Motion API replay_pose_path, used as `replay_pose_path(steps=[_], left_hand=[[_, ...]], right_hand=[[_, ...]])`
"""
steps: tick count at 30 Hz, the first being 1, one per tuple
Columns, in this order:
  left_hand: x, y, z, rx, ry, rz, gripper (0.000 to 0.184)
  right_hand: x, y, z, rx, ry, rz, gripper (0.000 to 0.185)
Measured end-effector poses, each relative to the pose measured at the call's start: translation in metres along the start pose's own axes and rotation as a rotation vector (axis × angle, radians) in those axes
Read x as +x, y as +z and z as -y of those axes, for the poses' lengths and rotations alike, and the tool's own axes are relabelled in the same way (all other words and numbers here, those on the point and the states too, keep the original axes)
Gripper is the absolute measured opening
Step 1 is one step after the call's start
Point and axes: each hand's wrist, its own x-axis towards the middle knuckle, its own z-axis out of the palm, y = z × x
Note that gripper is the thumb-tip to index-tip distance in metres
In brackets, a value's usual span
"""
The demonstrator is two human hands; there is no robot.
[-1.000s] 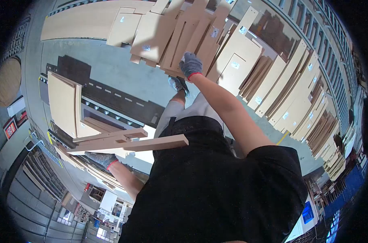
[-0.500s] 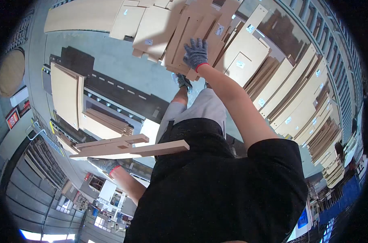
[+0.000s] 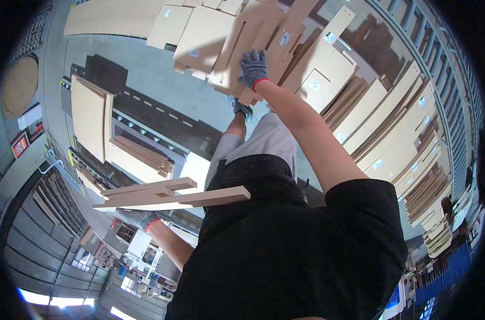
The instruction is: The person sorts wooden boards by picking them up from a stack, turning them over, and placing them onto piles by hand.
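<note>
My right hand (image 3: 254, 70), in a grey knit glove with a red cuff, lies flat with its fingers spread on a stack of brown wooden panels (image 3: 233, 57). Long slots are cut in some of these panels, and one bears a white label (image 3: 284, 38). Off to the left, my left hand (image 3: 137, 217), gloved the same way, supports several light wooden strips (image 3: 199, 198) from below. The strips hide most of its fingers. These strips lie together in a bundle, one reaching farther right than the others, close to my black shirt.
Labelled flat panels (image 3: 313, 84) and thin strips stand in rows on the right, beside a roller conveyor (image 3: 442, 88). Left of my legs, more boards (image 3: 88, 120) rest on a dark rack with rollers. A round wooden disc (image 3: 19, 87) sits at far left.
The view has shifted slightly. My right hand remains flat on the panels, with little movement. The strips stay in my left hand at nearly the same place.
</note>
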Motion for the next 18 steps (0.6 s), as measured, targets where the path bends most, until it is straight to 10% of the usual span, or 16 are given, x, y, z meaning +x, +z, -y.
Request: replay_pose_path(steps=[3,18], left_hand=[[0.02,-0.035,0.012,0.108,0.077,0.011,0.067],[-0.023,0.002,0.017,-0.03,0.035,0.085,0.046]], right_hand=[[-0.011,-0.001,-0.005,0.042,-0.016,-0.053,0.069],[-0.004,-0.002,-0.013,-0.037,-0.167,-0.05,0.065]])
